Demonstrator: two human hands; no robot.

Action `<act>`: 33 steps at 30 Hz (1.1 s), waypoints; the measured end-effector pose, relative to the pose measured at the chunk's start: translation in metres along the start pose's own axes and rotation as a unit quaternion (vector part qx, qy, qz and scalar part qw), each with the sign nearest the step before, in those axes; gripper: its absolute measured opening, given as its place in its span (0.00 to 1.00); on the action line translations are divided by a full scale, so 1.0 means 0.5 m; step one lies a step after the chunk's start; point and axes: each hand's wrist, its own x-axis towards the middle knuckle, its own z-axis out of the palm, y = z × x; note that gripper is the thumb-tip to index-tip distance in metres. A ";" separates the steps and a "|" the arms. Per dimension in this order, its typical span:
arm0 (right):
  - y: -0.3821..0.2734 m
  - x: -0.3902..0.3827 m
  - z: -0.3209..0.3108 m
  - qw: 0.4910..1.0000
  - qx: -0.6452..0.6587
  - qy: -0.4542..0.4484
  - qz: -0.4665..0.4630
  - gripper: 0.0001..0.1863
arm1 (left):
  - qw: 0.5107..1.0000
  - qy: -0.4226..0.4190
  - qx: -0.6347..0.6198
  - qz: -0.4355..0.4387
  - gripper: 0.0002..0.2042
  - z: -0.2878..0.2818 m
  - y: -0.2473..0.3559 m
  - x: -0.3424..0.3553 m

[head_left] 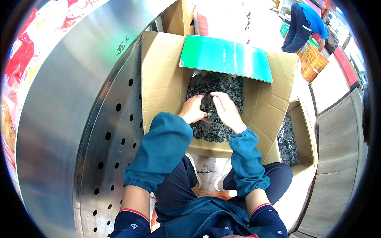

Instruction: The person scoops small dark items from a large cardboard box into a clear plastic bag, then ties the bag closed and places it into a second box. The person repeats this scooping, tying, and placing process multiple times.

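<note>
Black-grey crinkled flakes [217,133] lie directly beneath the bare left hand [192,109] and right hand [228,112], both curled, whether pinching any I cannot tell; around the flakes stands an open brown cardboard box [162,75].

The one view looks from the wearer's head steeply down and forward — teal cloth sleeve covers [156,150] and dark navy trousers [170,180] enter the lower part, seen from above. An open brown cardboard box [162,85] lies near the lens around the middle, its inside visible from overhead. The wide fisheye bends the smooth brushed-steel panel [59,103] at left into an arc and blackens the corners — while a person in a bright blue shirt [312,20] appears small, farther off at upper right.
</note>
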 end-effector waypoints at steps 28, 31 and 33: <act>0.147 -0.180 0.212 0.929 -0.302 -0.207 0.055 0.39 | 0.994 -0.012 0.109 -0.013 0.30 -0.046 0.011 -0.030; 0.158 -0.180 0.205 0.917 -0.319 -0.233 0.057 0.40 | 0.995 -0.032 0.093 -0.032 0.30 -0.045 0.001 -0.034; 0.168 -0.189 0.189 0.938 -0.290 -0.187 0.040 0.36 | 0.997 -0.026 0.068 -0.014 0.30 -0.044 -0.011 -0.034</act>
